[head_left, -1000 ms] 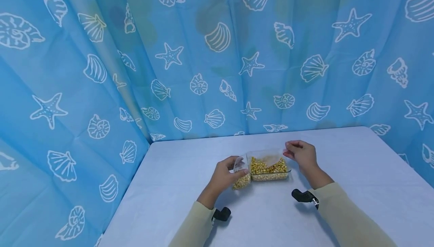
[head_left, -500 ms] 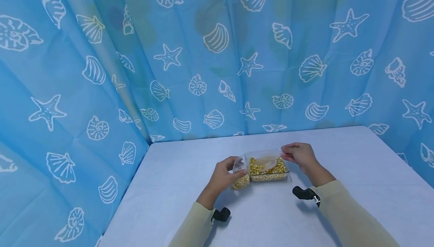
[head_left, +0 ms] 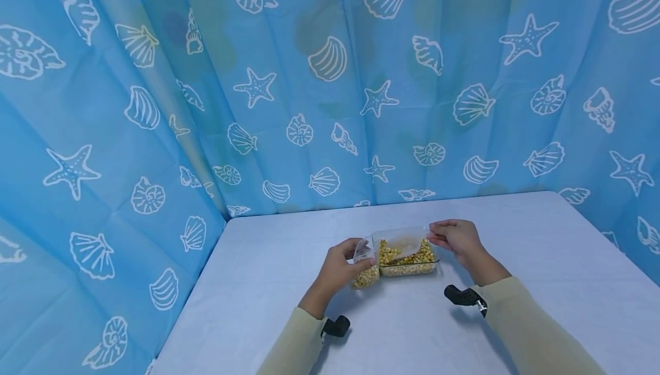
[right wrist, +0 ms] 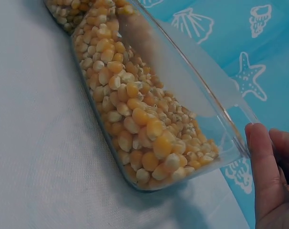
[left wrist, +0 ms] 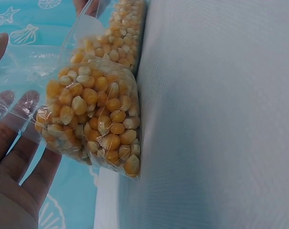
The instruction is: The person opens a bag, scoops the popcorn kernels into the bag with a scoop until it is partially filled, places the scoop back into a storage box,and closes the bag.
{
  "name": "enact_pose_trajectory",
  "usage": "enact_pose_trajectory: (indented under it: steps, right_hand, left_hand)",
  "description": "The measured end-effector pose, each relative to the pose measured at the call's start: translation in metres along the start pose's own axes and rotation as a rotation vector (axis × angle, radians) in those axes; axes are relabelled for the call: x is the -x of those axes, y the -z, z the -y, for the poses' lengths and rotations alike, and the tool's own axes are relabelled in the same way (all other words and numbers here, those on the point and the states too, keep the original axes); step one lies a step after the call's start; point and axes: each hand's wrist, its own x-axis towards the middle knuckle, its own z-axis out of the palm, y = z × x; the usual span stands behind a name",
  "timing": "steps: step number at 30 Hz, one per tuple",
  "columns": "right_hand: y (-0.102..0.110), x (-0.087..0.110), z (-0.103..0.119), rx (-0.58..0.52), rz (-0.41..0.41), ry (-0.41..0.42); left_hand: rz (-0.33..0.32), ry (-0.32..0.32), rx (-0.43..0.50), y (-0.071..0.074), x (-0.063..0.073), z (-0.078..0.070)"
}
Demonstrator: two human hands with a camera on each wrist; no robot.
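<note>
My left hand (head_left: 337,266) holds a clear plastic bag (left wrist: 94,114) with corn kernels in its bottom, thumb on the near side and fingers behind the film. The bag leans against the left end of a clear rectangular container (head_left: 409,263), its mouth held up. Corn kernels (right wrist: 135,114) fill the lower part of that container and slope up toward the bag. At the container's far right corner, my right hand (head_left: 456,240) pinches the handle of a translucent scoop (head_left: 407,244). The scoop's bowl lies low over the kernels, its tip partly hidden among them.
A white-covered table (head_left: 268,306) carries everything, its back edge close behind the container. Blue curtains (head_left: 309,106) with white shells and starfish hang behind and at the left. Black wrist-camera mounts (head_left: 464,296) stick out from both sleeves.
My right hand has shifted slightly left and down, bringing the scoop's bowl left across the kernels. My left hand and the bag stay nearly still.
</note>
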Motion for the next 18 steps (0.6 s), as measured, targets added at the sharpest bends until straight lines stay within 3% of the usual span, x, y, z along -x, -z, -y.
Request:
enact_pose_trajectory:
  steps: [12, 18]
  right_hand:
    - [0.01, -0.001, -0.009, -0.127, -0.052, -0.093]
    - [0.014, 0.0, -0.015, -0.25, -0.051, -0.149]
  left_hand:
    - [-0.002, 0.019, -0.011, -0.001, 0.0, -0.001]
    - [-0.001, 0.024, -0.017, -0.001, 0.001, -0.002]
